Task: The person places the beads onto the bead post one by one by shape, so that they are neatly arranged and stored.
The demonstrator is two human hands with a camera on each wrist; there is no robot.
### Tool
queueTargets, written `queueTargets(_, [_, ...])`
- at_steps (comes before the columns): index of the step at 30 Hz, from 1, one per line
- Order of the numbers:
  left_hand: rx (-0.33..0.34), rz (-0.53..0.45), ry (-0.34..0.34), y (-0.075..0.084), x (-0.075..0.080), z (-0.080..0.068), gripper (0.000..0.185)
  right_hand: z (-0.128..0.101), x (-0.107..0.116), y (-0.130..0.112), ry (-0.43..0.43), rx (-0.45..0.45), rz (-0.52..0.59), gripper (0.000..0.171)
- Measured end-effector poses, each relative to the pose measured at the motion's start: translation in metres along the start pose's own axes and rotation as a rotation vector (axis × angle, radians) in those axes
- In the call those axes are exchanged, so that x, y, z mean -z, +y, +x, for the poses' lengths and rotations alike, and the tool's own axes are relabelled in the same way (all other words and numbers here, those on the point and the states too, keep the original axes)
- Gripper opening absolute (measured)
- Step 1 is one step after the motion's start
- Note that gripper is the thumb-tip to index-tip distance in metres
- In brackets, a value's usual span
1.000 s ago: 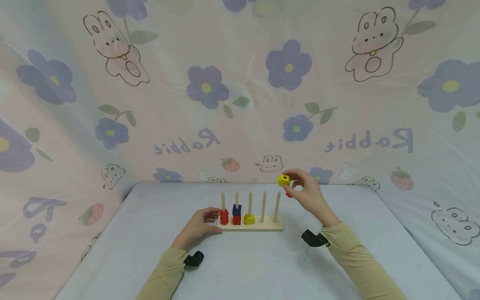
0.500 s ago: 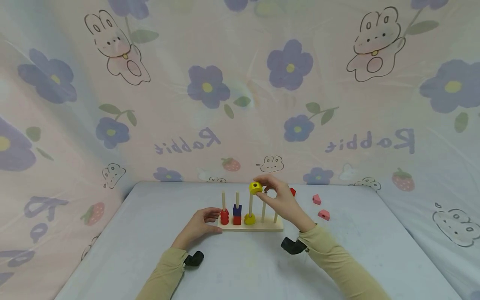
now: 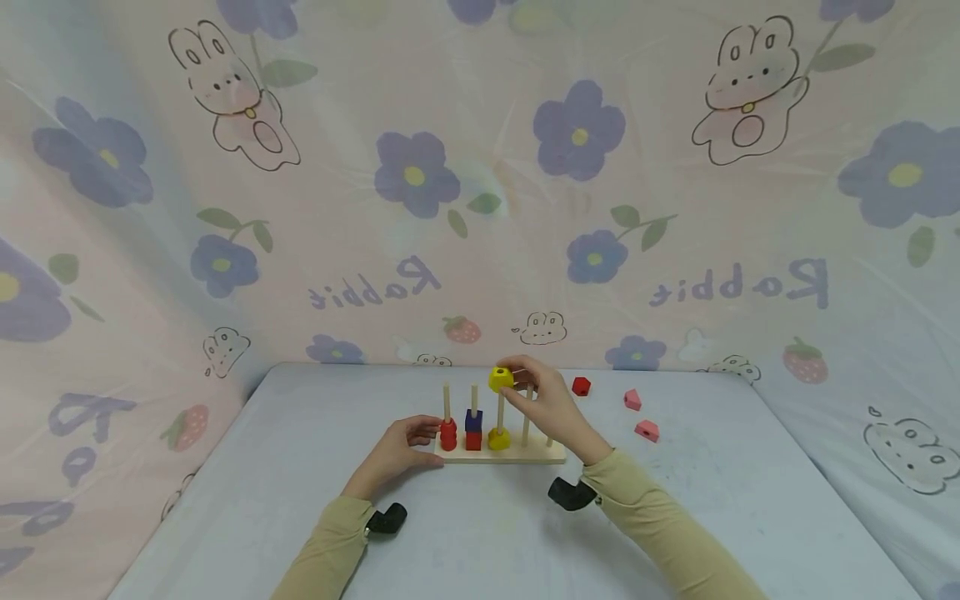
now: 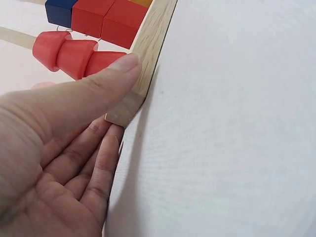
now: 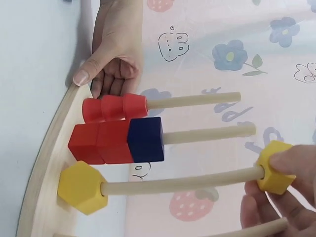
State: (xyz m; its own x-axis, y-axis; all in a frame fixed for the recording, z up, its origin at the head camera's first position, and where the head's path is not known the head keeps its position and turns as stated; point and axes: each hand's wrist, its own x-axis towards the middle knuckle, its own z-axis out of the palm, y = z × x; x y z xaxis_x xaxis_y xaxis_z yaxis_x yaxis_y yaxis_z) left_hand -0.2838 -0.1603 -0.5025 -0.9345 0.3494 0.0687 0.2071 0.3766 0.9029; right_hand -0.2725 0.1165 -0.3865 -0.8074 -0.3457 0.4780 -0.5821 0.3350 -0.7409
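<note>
A wooden base carries five upright pegs. The first peg holds red round pieces, the second red cubes under a blue cube, the third a yellow hexagonal piece. My right hand pinches a second yellow piece at the tip of the third peg, the peg end just entering its hole. My left hand grips the base's left end, thumb on its front edge and fingers behind it.
A red piece and two pink pieces lie loose on the grey table to the right of the pegs. A floral printed sheet walls in the back and sides.
My right hand has carried the yellow piece leftward from above the fifth peg to the top of the third peg. The left hand has stayed on the base.
</note>
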Motion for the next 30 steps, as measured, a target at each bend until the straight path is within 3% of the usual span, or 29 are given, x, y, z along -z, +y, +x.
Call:
queueTargets(8, [0.006,0.004,0.004,-0.001,0.000,0.000,0.065,-0.008,-0.008,0.013,0.022,-0.131,0.013,0.035])
queueTargets(17, [-0.003,-0.002,0.003,0.000,0.000,-0.001,0.064,-0.023,-0.027,0.030,0.136,-0.240,0.141,0.039])
queueTargets(22, [0.012,0.006,0.006,0.001,0.000,-0.001,0.064,-0.033,-0.039,0.046,0.145,-0.317,0.133,0.035])
queueTargets(30, [0.003,0.002,0.004,0.002,0.000,0.000,0.065,-0.041,-0.045,0.057,0.145,-0.301,0.119,0.034])
